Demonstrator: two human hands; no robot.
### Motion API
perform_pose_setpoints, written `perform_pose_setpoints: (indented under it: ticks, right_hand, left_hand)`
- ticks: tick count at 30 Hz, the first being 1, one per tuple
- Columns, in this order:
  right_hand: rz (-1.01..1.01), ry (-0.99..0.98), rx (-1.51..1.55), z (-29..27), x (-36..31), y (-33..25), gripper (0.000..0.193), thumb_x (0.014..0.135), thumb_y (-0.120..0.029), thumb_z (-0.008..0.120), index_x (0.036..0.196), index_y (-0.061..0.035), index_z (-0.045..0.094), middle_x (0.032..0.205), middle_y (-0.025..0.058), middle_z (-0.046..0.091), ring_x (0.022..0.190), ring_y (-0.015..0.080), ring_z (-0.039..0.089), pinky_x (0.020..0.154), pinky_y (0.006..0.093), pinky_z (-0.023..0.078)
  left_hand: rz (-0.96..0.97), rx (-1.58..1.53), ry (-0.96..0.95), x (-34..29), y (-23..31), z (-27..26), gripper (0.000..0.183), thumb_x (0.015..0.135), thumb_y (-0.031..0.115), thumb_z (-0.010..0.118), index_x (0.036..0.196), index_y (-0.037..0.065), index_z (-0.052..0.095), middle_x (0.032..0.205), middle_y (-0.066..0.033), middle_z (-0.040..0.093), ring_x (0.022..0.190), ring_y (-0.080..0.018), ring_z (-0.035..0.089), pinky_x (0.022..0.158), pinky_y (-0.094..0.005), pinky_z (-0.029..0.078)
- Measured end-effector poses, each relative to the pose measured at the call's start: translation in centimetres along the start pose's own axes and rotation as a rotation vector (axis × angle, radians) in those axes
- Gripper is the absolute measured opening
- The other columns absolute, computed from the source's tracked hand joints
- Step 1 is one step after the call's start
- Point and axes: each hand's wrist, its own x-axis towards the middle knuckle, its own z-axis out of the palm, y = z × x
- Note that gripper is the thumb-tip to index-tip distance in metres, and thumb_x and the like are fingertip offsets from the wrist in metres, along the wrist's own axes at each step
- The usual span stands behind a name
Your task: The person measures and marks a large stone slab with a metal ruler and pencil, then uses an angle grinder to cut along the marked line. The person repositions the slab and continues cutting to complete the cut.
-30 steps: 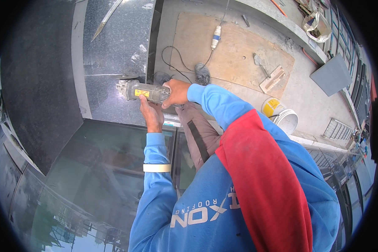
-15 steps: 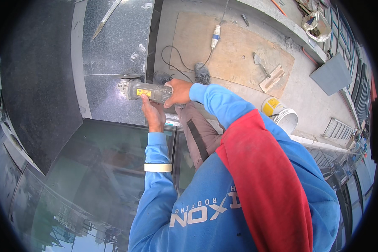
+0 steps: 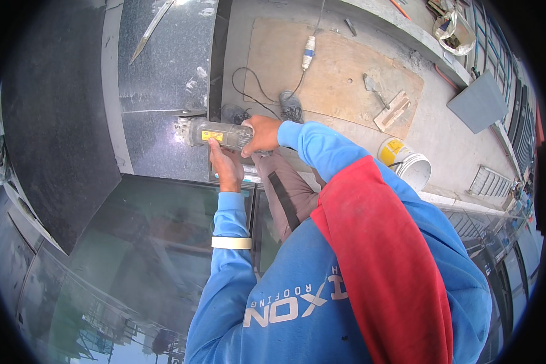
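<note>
An angle grinder [image 3: 229, 134] with a grey body and yellow label lies level across both my hands. My right hand [image 3: 263, 133] wraps round its rear end. My left hand [image 3: 227, 167] supports the body from the near side, thumb by the label; its other fingers are partly hidden. The thin disc [image 3: 193, 113] meets the speckled dark grey slab [image 3: 158, 79] near its right edge. A pale straight line [image 3: 148, 111] runs left from the disc across the slab, and bright light shows on the surface by the grinder head.
A pointed strip [image 3: 151, 30] lies on the slab. A cable with a white-and-blue connector [image 3: 309, 53] crosses a plywood sheet [image 3: 333, 79] by my shoes. A trowel [image 3: 376, 91], a wooden float [image 3: 393, 111] and a white bucket [image 3: 414, 173] stand to the right. Glass panes [image 3: 145, 242] lie nearer.
The grinder and both hands have shifted slightly to the right, the disc moving toward the slab's right edge. My grip looks the same.
</note>
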Motion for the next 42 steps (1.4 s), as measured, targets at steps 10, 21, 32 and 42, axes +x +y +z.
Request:
perform_pose_setpoints:
  ticks: [10,21,32,42]
  right_hand:
    - [0.080,-0.043,0.058,-0.6,-1.4,-0.6,0.069,0.065,-0.035,0.089,0.117,0.0055,0.069,0.109,0.0219,0.074,0.101,0.0306,0.072,0.089,0.0377,0.055]
    - [0.074,-0.033,0.010,-0.8,-1.9,0.0,0.068,0.065,-0.034,0.089,0.117,0.0047,0.069,0.106,0.0208,0.074,0.095,0.0295,0.073,0.084,0.0380,0.057]
    - [0.063,-0.021,0.025,-0.6,-2.3,0.6,0.063,0.066,-0.032,0.089,0.114,0.0034,0.070,0.100,0.0177,0.075,0.088,0.0264,0.074,0.078,0.0385,0.059]
    - [0.097,-0.028,0.036,-0.9,-3.0,0.3,0.063,0.066,-0.032,0.088,0.114,0.0037,0.070,0.097,0.0186,0.075,0.088,0.0271,0.073,0.079,0.0385,0.057]
  left_hand:
    - [0.012,-0.042,0.006,-0.5,-0.8,0.4,0.061,0.110,0.048,0.044,0.148,0.000,0.041,0.142,-0.0164,0.052,0.129,-0.0289,0.053,0.111,-0.0476,0.042]
    - [-0.018,-0.062,0.042,-0.9,-1.4,0.7,0.057,0.110,0.046,0.043,0.144,0.000,0.044,0.139,-0.0148,0.054,0.127,-0.0269,0.054,0.110,-0.0465,0.042]
    - [-0.021,-0.073,0.015,-1.8,-1.2,1.6,0.056,0.111,0.043,0.041,0.145,-0.002,0.042,0.140,-0.0162,0.052,0.127,-0.0280,0.053,0.110,-0.0472,0.043]
    - [-0.007,-0.089,-0.001,-1.8,-1.9,1.5,0.057,0.111,0.043,0.042,0.144,-0.002,0.044,0.137,-0.0161,0.054,0.125,-0.0281,0.055,0.108,-0.0468,0.045]
